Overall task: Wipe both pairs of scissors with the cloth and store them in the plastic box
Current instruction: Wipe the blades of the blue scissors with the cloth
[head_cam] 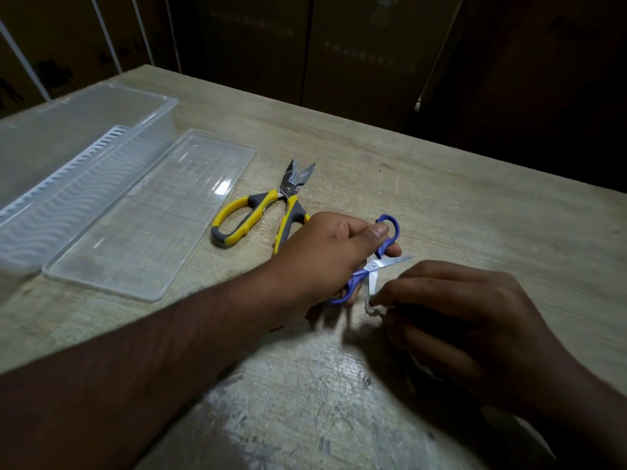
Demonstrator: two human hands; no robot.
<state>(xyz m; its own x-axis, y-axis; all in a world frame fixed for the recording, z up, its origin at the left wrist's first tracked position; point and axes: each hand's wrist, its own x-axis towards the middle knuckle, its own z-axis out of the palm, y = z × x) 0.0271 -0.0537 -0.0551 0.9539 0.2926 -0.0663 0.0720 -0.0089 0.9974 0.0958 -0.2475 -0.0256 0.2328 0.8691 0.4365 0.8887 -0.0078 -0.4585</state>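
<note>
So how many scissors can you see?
2. The blue scissors are held open in the left hand, while the right hand wipes one blade with the cloth. The yellow scissors lie on the table beside the lid. None look hidden.

On the table [441,184], the box [68,137] lies far left, its lid [146,225] beside it, scissors [271,205] right of that.

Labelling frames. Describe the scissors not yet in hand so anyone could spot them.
On the wooden table, right of the clear flat lid, lie the yellow-and-grey scissors, blades slightly open. Unlike the blue scissors, nobody holds them, and they look bulkier.
</note>
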